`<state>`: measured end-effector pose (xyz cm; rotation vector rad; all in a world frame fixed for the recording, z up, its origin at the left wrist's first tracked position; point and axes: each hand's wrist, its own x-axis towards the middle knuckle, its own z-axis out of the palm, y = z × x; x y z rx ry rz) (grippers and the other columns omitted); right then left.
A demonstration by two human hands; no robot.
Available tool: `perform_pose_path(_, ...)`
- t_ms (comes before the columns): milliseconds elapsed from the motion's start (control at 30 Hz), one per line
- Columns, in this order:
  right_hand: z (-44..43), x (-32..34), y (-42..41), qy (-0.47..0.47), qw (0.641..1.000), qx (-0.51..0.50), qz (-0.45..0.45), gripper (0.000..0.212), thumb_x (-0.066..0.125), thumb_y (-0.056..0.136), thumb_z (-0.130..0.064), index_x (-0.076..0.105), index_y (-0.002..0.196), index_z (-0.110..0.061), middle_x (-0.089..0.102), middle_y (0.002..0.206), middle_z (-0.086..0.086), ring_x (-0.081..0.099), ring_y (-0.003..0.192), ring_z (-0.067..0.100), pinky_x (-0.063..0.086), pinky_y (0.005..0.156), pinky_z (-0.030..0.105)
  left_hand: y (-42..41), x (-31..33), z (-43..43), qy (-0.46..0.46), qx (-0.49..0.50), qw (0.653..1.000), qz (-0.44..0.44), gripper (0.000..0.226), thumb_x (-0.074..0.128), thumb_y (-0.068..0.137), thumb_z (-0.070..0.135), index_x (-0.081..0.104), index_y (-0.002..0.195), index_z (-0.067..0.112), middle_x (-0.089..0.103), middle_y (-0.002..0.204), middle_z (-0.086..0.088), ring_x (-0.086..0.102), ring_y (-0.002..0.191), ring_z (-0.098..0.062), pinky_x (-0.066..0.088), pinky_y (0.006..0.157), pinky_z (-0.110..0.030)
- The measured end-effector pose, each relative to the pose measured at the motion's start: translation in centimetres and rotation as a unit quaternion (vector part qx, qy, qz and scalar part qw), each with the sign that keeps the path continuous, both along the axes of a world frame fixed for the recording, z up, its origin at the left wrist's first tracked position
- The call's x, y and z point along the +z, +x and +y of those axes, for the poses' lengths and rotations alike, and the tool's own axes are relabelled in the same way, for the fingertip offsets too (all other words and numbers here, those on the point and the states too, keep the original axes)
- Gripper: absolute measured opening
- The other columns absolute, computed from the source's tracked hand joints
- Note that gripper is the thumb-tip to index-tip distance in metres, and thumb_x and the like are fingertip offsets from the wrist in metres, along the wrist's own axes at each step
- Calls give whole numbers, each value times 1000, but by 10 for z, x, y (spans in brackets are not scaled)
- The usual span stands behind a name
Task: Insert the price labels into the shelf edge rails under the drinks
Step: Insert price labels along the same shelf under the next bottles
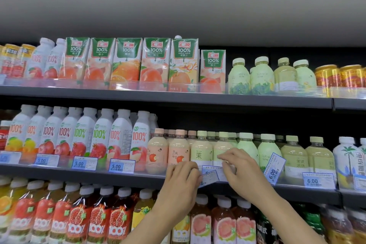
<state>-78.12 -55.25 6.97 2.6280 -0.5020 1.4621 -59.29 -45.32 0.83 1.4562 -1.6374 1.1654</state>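
Labelling is seen under way at the middle shelf rail (65,166), where price labels (209,176) are pinched at their edges by the curled fingers of the left hand (182,177) and right hand (238,170), just below the tea bottles (201,153). Three 5.00 labels (121,165) and a 6.00 label (317,180) are already seated. One tilted label (274,166) is judged unfinished, and the top rail (158,87) is shown bare.
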Motion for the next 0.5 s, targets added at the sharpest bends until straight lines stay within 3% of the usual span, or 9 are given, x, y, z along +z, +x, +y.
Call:
perform_pose_path(133,33,11,20,1,994,72,76,26,60,93,-37,65,119,-37,55,95,-32,50,95,-6,43,88,19,16,11,9,-40,6,999,3,20,41,103,34,57,98,22,56,102,9,51,98,-15,35,86,-31)
perform_pose_path(233,46,7,42,-33,991,70,111,22,58,95,-27,68,112,-38,51,87,-30,49,93,-2,44,85,22,29,13,24,-51,-8,999,10,22,40,104,32,58,99,22,57,100,8,54,95,-15,34,85,-31)
perform_pose_path(367,52,5,64,-9,997,55,58,20,55,96,-23,70,109,-29,61,97,-16,54,94,3,49,86,26,56,0,43,-39,-21,997,60,26,39,106,30,61,114,19,60,113,6,53,106,-14,41,92,-31)
perform_pose_path(500,49,8,79,54,998,20,-21,22,58,95,-17,70,113,-20,59,98,-8,55,89,7,43,81,16,88,-22,53,0,76,996,49,38,41,102,30,56,135,18,54,140,3,47,131,-17,42,106,-42)
